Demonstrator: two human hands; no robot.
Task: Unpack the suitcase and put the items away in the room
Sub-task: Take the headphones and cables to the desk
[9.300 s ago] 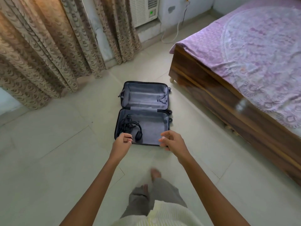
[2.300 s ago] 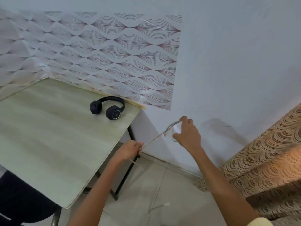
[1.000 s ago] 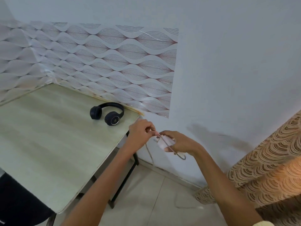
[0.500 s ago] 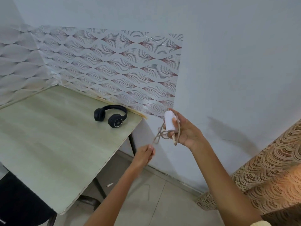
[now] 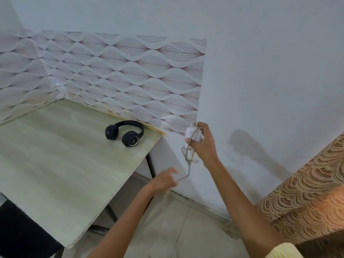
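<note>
Head view: right hand grips white charger, cable looped around it. Left hand, below-left of it and blurred, appears to pinch the slack. Headphones lie on desk, further left. Risk: an uneven pull slips the loops off.

One wide-angle camera, worn on the head, looks forward and down from close above the left hand and right hand, toward the corner of a pale wood-grain desk and a white painted wall; the tiled floor lies seemingly farther below.
</note>
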